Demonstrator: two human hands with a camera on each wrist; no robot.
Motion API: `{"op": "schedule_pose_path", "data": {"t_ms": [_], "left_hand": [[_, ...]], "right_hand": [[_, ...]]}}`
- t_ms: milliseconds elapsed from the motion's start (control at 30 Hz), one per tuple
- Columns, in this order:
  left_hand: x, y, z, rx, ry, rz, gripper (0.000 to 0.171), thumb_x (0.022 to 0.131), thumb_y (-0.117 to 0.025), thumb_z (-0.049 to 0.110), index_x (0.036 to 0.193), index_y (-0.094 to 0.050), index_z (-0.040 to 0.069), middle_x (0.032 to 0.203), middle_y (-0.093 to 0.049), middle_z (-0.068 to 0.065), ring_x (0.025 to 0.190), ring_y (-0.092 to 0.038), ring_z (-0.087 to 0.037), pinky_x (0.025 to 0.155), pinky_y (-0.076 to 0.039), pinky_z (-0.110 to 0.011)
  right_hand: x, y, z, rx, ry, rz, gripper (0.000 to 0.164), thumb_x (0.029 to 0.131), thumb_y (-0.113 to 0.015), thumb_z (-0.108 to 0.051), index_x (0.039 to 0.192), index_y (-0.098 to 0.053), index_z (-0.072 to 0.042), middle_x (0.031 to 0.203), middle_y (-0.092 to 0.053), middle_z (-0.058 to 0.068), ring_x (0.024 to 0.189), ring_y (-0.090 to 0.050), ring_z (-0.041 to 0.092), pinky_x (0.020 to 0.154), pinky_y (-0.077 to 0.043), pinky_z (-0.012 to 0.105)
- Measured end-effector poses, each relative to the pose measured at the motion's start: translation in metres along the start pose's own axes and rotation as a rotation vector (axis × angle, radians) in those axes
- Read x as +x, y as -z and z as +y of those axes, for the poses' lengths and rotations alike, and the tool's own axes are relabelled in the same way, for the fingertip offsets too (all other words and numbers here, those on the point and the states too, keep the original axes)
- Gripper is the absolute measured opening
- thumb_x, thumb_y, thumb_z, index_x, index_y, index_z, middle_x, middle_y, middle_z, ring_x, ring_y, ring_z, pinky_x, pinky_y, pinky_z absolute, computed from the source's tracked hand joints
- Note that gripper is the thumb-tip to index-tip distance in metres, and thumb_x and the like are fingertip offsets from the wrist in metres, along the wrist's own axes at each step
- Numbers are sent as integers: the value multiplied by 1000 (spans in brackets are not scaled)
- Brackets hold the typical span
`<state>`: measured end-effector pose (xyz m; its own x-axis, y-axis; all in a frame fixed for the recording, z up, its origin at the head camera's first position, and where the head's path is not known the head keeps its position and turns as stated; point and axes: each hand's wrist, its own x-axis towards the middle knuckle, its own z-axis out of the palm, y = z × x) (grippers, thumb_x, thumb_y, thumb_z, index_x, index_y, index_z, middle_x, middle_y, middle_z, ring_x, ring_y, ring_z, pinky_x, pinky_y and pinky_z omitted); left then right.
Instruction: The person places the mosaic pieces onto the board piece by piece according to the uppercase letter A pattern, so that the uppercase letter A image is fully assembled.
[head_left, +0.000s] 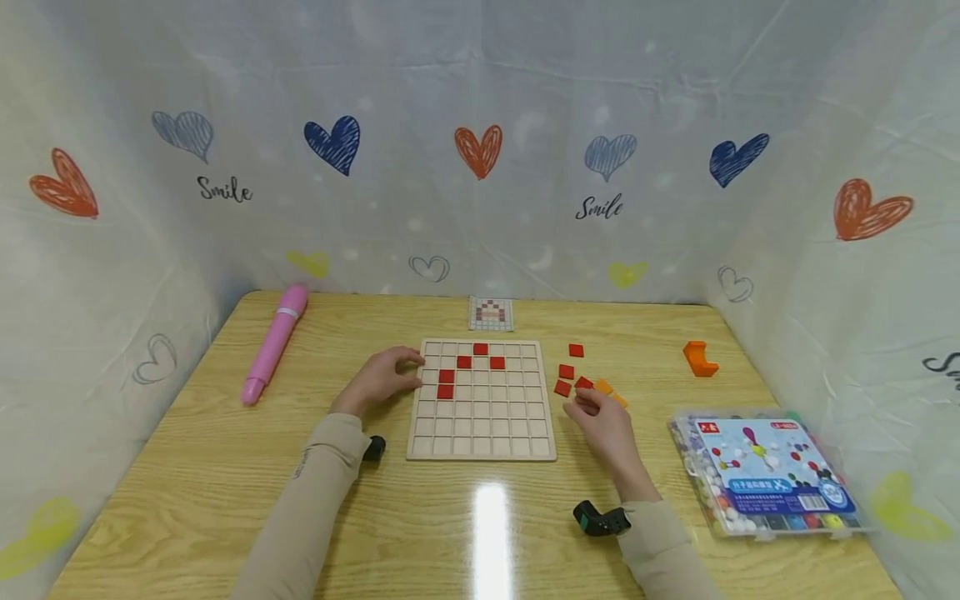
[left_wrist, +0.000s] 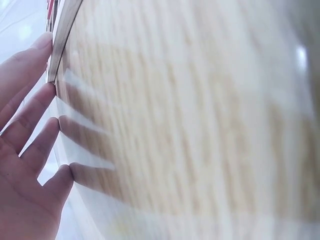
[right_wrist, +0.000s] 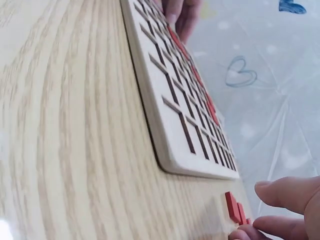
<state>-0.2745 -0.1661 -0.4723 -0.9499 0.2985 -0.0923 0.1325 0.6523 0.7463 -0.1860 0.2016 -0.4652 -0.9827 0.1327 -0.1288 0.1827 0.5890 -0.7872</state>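
A wooden grid board (head_left: 480, 427) lies flat on the table, with several red square tiles (head_left: 446, 377) set in cells of its upper part. My left hand (head_left: 380, 379) rests at the board's left edge. In the left wrist view its thumb (left_wrist: 42, 42) touches the edge and the other fingers spread down to the tabletop. Right of the board, my right hand (head_left: 606, 423) reaches over loose red tiles (head_left: 566, 372), its fingertips right at one of them. The right wrist view shows the thumb (right_wrist: 280, 192) apart from the fingers. Two orange tiles (head_left: 604, 387) lie partly behind this hand.
Behind the board lies a small pattern card (head_left: 491, 314). A pink pen-shaped object (head_left: 274, 346) is at the far left. On the right are an orange bracket-like piece (head_left: 699, 359) and a clear case of coloured beads (head_left: 772, 475). Printed curtains surround the table (head_left: 420, 525).
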Motion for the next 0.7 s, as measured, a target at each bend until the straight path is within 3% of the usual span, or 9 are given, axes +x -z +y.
{"op": "schedule_pose_path", "data": {"t_ms": [700], "left_hand": [[-1, 0, 0, 0, 8, -15, 40, 95, -71, 16, 132, -63, 6, 153, -46, -17, 148, -32, -40, 123, -24, -56]], "right_hand": [[34, -5, 7, 5, 15, 46, 50, 95, -67, -18, 140, -56, 3, 130, -65, 21, 120, -61, 33, 104, -51, 45]]}}
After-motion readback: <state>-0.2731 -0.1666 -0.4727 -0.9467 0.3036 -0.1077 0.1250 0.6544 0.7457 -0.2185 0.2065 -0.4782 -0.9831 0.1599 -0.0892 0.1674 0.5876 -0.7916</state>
